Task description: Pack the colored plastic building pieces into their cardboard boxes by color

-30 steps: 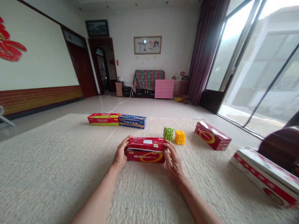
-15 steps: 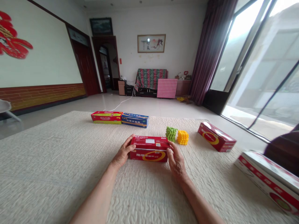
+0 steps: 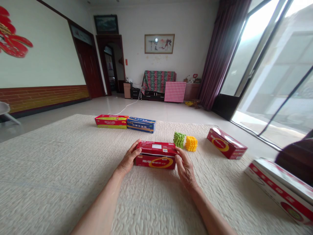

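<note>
A red cardboard box with a yellow oval and white lettering lies on the quilted cover in front of me. My left hand grips its left end, the thumb along the top front edge. At the right end, my right hand holds the box with its fingers bent against the corner. A thin dark gap shows under the front edge of the lid. Just behind the right end sit a green bumpy cube and a yellow bumpy cube, side by side.
Farther back, a red-and-yellow box touches a blue box. To the right lie another red box and a larger white-and-red box, beside a dark rounded object. The quilted cover spreads beneath everything.
The gap under the front edge of the red box's lid has widened slightly. Both hands keep their hold at its ends, and the view has shifted a little.
</note>
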A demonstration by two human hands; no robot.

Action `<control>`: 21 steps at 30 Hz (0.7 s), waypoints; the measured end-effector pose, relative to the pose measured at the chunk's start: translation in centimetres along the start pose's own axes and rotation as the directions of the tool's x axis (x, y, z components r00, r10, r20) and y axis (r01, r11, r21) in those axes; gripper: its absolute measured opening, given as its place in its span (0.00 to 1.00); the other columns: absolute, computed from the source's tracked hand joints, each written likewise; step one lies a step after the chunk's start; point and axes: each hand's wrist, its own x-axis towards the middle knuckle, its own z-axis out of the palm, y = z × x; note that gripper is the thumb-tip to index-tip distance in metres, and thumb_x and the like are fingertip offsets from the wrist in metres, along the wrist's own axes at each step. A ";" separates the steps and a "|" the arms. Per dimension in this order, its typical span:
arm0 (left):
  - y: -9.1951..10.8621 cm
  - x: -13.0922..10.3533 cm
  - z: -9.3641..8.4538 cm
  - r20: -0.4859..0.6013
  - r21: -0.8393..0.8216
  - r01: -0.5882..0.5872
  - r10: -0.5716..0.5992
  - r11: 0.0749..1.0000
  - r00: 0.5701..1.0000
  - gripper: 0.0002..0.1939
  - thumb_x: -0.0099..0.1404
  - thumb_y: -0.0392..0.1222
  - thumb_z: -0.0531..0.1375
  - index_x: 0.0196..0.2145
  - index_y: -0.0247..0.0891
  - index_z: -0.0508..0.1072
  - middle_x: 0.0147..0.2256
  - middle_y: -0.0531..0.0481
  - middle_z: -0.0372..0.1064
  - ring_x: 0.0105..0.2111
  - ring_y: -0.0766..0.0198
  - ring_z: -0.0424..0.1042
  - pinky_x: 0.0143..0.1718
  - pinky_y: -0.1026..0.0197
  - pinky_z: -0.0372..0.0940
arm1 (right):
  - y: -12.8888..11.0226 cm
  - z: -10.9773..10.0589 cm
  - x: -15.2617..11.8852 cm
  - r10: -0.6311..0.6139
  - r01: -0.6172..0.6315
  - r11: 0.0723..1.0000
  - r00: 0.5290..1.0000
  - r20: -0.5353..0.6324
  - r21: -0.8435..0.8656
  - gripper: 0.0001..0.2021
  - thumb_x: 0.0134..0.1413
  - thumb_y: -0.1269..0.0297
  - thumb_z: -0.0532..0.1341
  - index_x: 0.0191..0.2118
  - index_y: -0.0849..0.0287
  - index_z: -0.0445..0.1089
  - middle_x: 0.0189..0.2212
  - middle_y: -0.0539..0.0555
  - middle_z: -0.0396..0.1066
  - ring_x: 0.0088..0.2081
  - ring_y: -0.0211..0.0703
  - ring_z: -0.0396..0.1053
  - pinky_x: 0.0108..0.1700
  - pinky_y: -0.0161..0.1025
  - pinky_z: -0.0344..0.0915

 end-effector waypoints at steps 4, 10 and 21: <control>0.3 -0.2 0.2 0.002 0.011 0.012 -0.012 1.000 1.000 0.43 0.54 0.51 0.67 0.63 0.39 0.57 0.49 0.42 0.73 0.50 0.49 0.72 0.54 0.49 0.62 | -0.2 -0.1 0.0 0.005 -0.005 1.000 1.000 0.005 0.007 0.16 0.63 0.57 0.53 0.52 0.55 0.67 0.52 0.59 0.67 0.51 0.46 0.67 0.43 0.40 0.71; 0.1 -0.3 0.1 0.019 0.012 0.002 -0.002 1.000 1.000 0.41 0.55 0.48 0.64 0.64 0.40 0.56 0.49 0.44 0.73 0.50 0.49 0.71 0.55 0.49 0.60 | -0.1 0.0 -0.1 -0.016 0.016 1.000 1.000 -0.012 0.011 0.14 0.61 0.57 0.55 0.48 0.54 0.68 0.52 0.58 0.67 0.53 0.48 0.66 0.42 0.40 0.71; 0.4 -0.6 0.1 0.044 0.030 0.014 -0.015 0.999 0.999 0.41 0.55 0.44 0.63 0.65 0.42 0.55 0.51 0.46 0.72 0.51 0.51 0.70 0.54 0.51 0.60 | -0.3 0.2 -0.1 0.022 -0.022 1.000 0.999 -0.031 0.015 0.14 0.60 0.54 0.55 0.45 0.56 0.69 0.50 0.59 0.68 0.50 0.49 0.67 0.42 0.42 0.71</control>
